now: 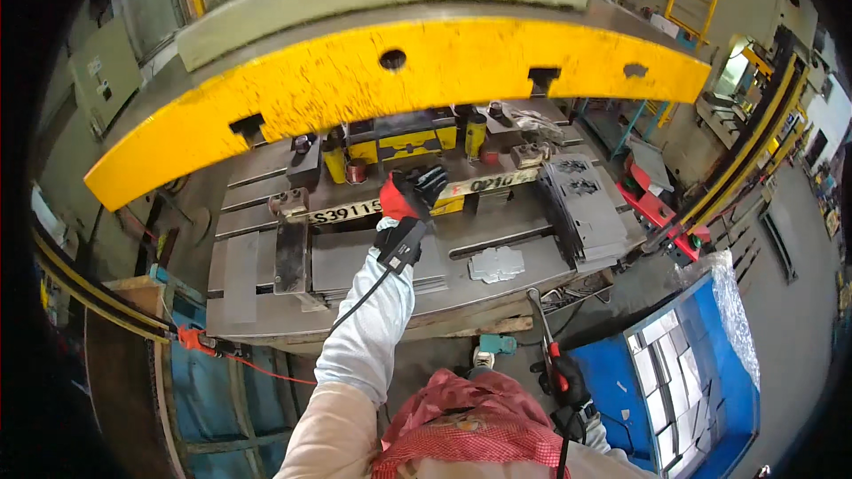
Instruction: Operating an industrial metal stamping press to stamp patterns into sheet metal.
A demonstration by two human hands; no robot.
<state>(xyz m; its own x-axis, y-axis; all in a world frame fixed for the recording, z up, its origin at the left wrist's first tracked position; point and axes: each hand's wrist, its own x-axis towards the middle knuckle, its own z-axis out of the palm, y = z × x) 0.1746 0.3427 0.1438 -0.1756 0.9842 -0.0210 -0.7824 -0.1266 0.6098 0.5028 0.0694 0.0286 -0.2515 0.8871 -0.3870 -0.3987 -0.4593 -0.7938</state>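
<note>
My left hand [414, 193], in a red and black glove, reaches over the pale lettered bar [342, 212] of the die on the press table. Its dark fingers are bunched against the dark die, and their grip cannot be made out. Flat grey sheet blanks [355, 262] lie stacked below that forearm. To their right sits a cut metal plate [497, 264] with a notched outline. At the lower right my right hand [566, 381], black-gloved, is closed round red-handled pliers [553, 357], whose long metal jaws point up toward the table edge.
A large yellow press beam [461, 62] spans above the table. Punched grey sheets [590, 213] are stacked at the table's right. A blue bin [732, 390] with metal pieces stands at lower right. Yellow-edged rails [737, 164] flank the press. A red cable [271, 373] hangs at left.
</note>
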